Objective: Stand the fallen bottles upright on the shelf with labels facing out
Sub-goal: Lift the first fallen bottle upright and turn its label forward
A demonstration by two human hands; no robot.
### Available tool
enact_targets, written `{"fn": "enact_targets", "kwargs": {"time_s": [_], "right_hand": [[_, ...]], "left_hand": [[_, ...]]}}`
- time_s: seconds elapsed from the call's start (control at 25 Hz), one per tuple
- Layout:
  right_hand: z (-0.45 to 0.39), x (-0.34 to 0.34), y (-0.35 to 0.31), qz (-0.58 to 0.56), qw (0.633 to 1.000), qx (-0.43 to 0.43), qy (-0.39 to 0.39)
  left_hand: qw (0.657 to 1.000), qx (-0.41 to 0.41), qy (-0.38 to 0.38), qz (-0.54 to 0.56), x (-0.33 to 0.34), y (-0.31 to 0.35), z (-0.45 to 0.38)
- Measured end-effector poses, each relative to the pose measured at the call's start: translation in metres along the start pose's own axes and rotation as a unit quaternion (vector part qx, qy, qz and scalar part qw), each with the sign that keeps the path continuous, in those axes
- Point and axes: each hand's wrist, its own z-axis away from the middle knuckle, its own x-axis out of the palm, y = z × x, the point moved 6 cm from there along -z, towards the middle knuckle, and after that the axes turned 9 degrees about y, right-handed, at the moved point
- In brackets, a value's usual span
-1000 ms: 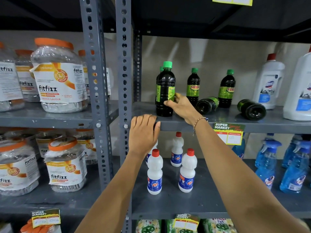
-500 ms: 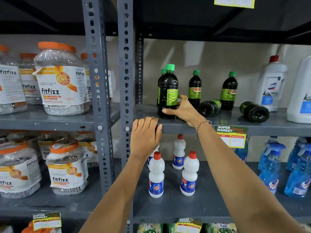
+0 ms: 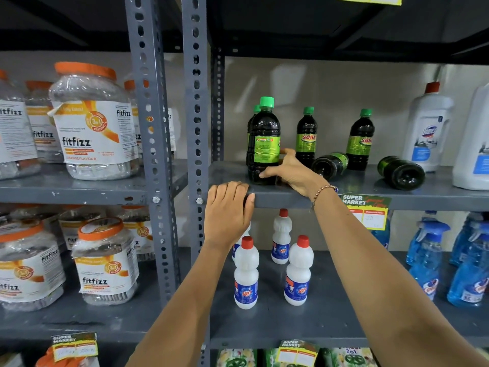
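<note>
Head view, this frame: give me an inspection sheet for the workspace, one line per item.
Surface: grey metal shelf, bare at its front edge.
Job's things: front dark bottle upright, fine-print label side outward; two fallen bottles lying with bases forward; two Sunny bottles upright behind.
Clutter: white cleaner jugs at right.
Hands: right hand grips the front bottle low; left hand rests on the shelf edge.
Cables: nothing seen.
Surroundings: fitfizz jars left; white bottles and blue spray bottles below.
</note>
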Motion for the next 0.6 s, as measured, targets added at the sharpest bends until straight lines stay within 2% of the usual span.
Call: {"fn": "enact_targets", "kwargs": {"time_s": [0.16,0.4,0.6], "right_hand": [[0.0013,0.0022,0.0001,-0.004,1.0,-0.003,-0.026],[0.0066,-0.0011,-0.0023,0.005,1.0,-0.013,0.017],[0.0036,-0.0013,-0.0023,0.0,1.0,-0.012,0.017]], "left_hand": [[1.0,0.003,0.006,0.001,0.0007,-0.0003,0.0006],[1.0,-0.002,0.011,0.007,-0.0006,0.0,0.0002],[1.0,-0.001,0.006,0.011,-0.0008,-0.0002,0.0006]]}}
